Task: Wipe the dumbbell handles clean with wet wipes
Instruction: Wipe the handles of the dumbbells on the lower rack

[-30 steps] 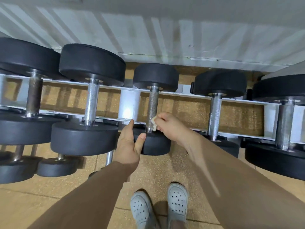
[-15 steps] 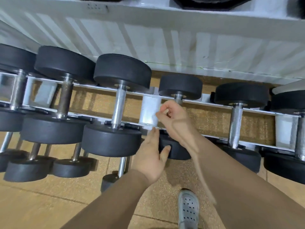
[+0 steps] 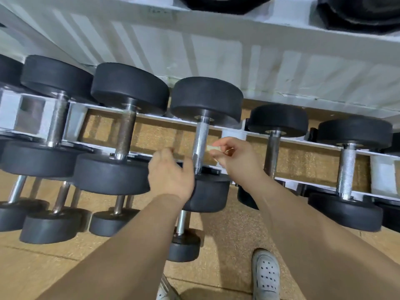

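The long white metal rack (image 3: 233,133) carries a row of black rubber-headed dumbbells (image 3: 129,87) across its rails, and a lower tier of smaller ones (image 3: 49,230) sits above the tan speckled floor (image 3: 227,224). Nothing in the metal shows which handles are already clean: they all look equally dull or bright. So I judge the job to be mid-course, with the handles at both sides still possibly to do.

The work now centres on the middle dumbbell (image 3: 205,100), which lies across the rails with its knurled steel handle (image 3: 200,144) bare and uncovered.

Both forearms reach forward from below. The left hand (image 3: 171,176) lies over the upper left edge of that dumbbell's near head, back towards the camera. Its fingers are loosely bent and blurred, its grip closed on nothing visible, and I cannot tell whether it touches the rubber.

The right hand (image 3: 236,159) is raised just to the right of the handle. Its grip pinches a small folded pale wet wipe (image 3: 213,148) between thumb and fingertips. The wipe sits just beside the handle's middle, but contact cannot be made out. The stroke on this handle looks about to begin.
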`<state>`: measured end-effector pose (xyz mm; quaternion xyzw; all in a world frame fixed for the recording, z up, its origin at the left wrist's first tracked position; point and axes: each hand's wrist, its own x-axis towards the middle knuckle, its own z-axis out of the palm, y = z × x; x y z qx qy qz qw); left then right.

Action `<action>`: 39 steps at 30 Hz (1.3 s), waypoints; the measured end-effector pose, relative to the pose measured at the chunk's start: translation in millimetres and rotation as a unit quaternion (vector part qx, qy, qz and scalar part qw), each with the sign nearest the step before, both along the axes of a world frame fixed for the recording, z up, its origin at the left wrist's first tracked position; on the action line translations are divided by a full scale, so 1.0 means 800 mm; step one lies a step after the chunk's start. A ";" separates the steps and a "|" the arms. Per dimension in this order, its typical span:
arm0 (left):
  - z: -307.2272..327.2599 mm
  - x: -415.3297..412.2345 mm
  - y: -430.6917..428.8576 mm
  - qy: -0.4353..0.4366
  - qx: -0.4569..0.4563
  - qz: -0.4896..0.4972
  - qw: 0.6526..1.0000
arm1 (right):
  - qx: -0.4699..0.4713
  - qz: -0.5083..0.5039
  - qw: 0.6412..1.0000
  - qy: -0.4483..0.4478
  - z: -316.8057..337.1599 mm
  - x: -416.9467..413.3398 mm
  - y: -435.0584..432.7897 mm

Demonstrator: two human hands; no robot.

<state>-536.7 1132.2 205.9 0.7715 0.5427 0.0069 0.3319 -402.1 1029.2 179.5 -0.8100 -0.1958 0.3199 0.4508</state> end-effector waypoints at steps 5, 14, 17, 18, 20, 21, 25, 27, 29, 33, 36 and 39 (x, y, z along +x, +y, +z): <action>-0.012 0.002 -0.001 0.007 -0.023 0.000 1.000 | -0.007 -0.017 0.998 -0.059 -0.023 0.007 0.051; -0.020 -0.001 0.002 -0.046 0.009 0.005 0.999 | 0.067 0.088 0.968 -0.225 -0.048 0.007 0.061; -0.023 -0.002 0.000 -0.058 0.006 0.008 0.998 | 0.033 0.208 0.947 -0.241 -0.048 0.000 0.038; -0.023 -0.002 0.000 -0.059 0.001 0.014 0.998 | 0.017 0.232 0.939 -0.253 -0.048 0.002 0.037; -0.023 -0.003 -0.001 -0.059 -0.015 0.024 0.998 | 0.004 0.220 0.936 -0.274 -0.048 0.012 0.046; -0.022 -0.003 -0.002 -0.059 -0.020 0.026 0.998 | 0.010 0.186 0.942 -0.277 -0.048 0.018 0.055; -0.019 -0.002 -0.002 -0.059 -0.018 0.026 0.998 | 0.005 0.062 0.966 -0.250 -0.045 0.022 0.082; -0.020 -0.002 -0.002 -0.058 -0.017 0.023 0.998 | -0.005 0.146 0.962 -0.230 -0.042 0.011 0.064; -0.024 -0.003 -0.001 -0.062 -0.014 0.019 0.998 | -0.010 0.246 0.942 -0.227 -0.036 0.001 0.041; -0.027 -0.005 -0.002 -0.079 -0.002 0.027 0.997 | -0.021 0.285 0.923 -0.256 -0.034 0.020 0.055; -0.029 -0.006 -0.003 -0.076 -0.011 0.033 0.996 | -0.045 0.190 0.931 -0.308 -0.035 0.046 0.084; -0.027 -0.006 -0.003 -0.084 -0.011 0.033 0.996 | -0.029 0.163 0.951 -0.262 -0.035 0.037 0.065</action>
